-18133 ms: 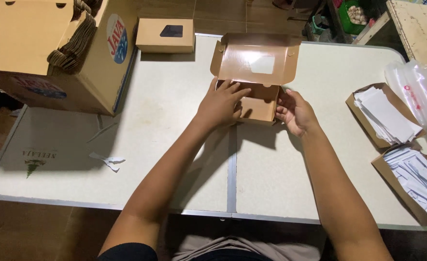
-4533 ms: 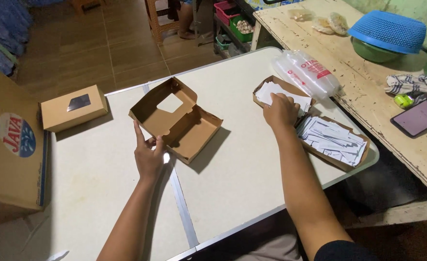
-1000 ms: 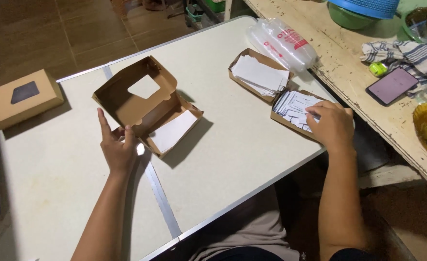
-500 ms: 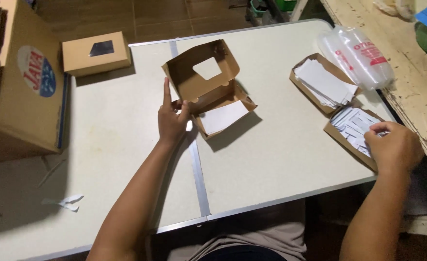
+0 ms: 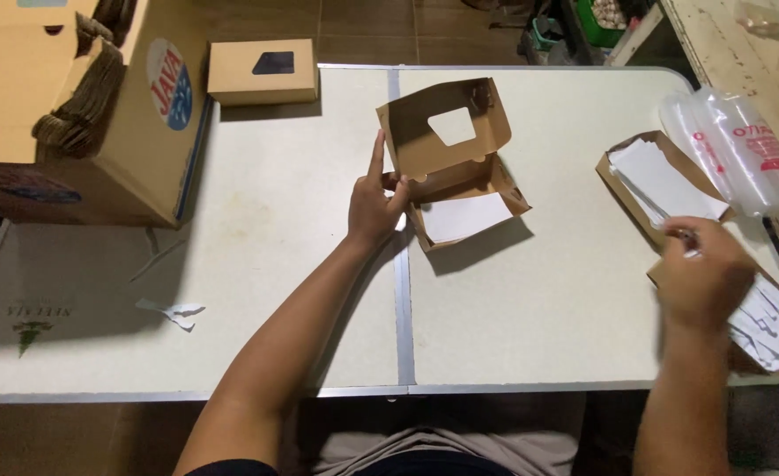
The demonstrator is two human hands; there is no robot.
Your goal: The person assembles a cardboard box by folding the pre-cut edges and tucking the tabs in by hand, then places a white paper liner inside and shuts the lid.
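An open brown cardboard box with a window cut in its raised lid stands mid-table; a white sheet lies inside it. My left hand grips the box's left wall, index finger pointing up. My right hand rests at the right edge on a brown tray of printed white slips, fingers closed around a slip. A second tray of plain white sheets lies just beyond it.
A closed windowed box sits at the table's far edge. A big carton of flat cardboard fills the left. A stack of clear plastic containers lies far right. Paper scraps lie near left.
The view has swung back to centre over the table. My right hand has stayed on the printed-slip tray; my left hand still holds the open box.
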